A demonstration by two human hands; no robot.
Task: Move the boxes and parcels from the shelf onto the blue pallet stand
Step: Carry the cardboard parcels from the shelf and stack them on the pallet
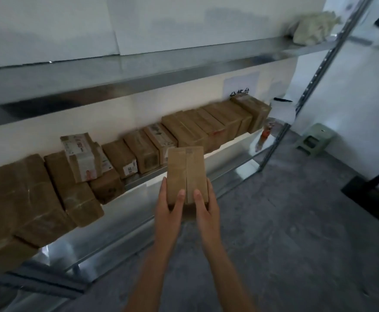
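I've got both hands, left (169, 207) and right (207, 204), pinching the taped cardboard box (186, 175) just off the shelf (229, 167); held only at its near end, it could tip forward and drop.

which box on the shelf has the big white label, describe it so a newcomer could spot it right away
Start at the metal shelf against the white wall and follow the long row of brown boxes toward its left end. There, one small box sits tilted on top of the others instead of on the shelf. Unlike its plain brown neighbours, it carries a large white label with red print.
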